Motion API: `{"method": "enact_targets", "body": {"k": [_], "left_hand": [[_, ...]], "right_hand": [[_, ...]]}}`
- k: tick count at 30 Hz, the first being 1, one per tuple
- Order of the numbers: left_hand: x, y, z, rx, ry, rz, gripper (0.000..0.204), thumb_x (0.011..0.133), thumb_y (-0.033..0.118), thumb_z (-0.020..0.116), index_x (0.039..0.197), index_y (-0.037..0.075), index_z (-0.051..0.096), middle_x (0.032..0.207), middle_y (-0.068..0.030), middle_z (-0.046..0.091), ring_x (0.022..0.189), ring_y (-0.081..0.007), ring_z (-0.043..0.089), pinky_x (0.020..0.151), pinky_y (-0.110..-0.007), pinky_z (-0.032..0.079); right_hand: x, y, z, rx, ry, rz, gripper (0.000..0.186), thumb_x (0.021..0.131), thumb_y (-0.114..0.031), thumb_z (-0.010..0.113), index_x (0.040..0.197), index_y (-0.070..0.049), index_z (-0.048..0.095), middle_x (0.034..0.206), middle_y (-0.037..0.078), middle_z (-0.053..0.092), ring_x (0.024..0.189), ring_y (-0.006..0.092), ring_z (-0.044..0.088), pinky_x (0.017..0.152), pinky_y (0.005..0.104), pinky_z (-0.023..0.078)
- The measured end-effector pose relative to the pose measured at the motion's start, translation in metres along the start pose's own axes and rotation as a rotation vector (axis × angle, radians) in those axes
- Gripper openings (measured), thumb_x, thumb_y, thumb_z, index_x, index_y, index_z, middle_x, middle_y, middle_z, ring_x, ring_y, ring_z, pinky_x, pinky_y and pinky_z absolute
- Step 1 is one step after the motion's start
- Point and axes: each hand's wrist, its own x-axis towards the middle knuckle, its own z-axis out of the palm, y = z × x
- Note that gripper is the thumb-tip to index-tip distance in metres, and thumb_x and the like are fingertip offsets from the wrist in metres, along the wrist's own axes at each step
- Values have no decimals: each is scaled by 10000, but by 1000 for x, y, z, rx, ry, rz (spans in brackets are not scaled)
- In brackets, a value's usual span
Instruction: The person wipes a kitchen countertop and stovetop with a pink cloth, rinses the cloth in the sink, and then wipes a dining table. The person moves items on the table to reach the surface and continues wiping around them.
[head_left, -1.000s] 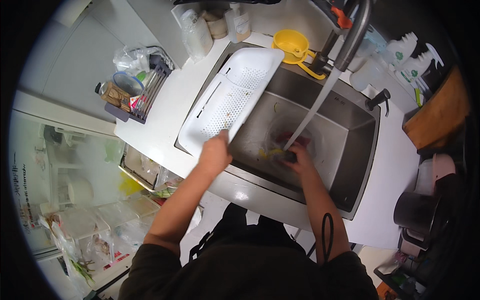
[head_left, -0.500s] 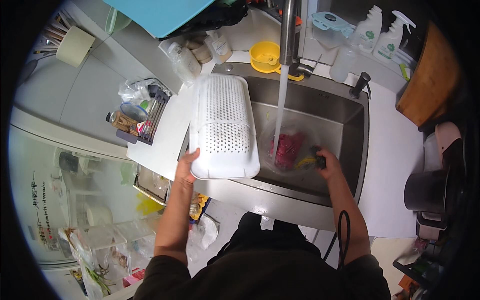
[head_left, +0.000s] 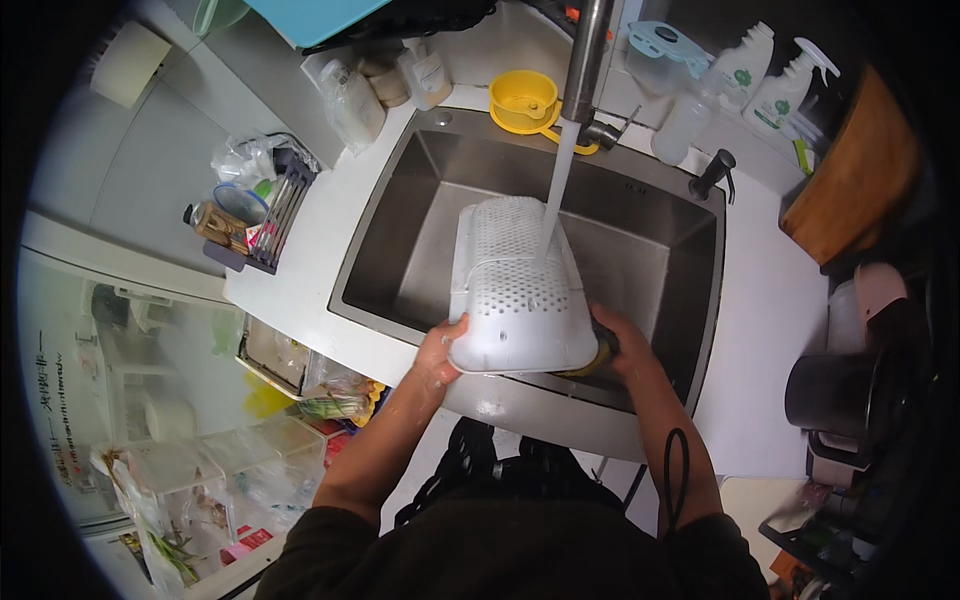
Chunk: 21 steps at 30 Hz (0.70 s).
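Left hand (head_left: 438, 350) is closed on the near left edge of a white perforated basket (head_left: 510, 335). Right hand (head_left: 625, 345), at the near right edge, has its fingers curled around a dark object (head_left: 606, 346), whose kind I cannot tell. The basket is bottom up above the sink (head_left: 425, 250), where water (head_left: 562, 175) from the tap (head_left: 585, 75) falls onto it. Yellow dipper (head_left: 523, 103) sits at the far rim.
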Motion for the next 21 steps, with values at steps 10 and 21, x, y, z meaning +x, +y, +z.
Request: {"method": "enact_targets", "body": {"k": [10,21], "left_hand": [[-11,-34,97,-6,-298,-135,510,834,135,524,1268,-41,324,1191,-154,479,1076,-273,501,925,-424,393],[50,-32,104,107,-323,-157,493,812,66,504,1251,-78,332,1195,-201,467,1083,-299,502,932,-426,409]], "right_hand": [[-90,-60,-35,-138,136,-86,311,696,-22,559,995,64,561,908,144,616,811,245,604,747,357,493],[-109,-41,-48,-276,339,-109,293,742,-87,620,991,57,565,886,124,619,797,219,608,728,322,498]]}}
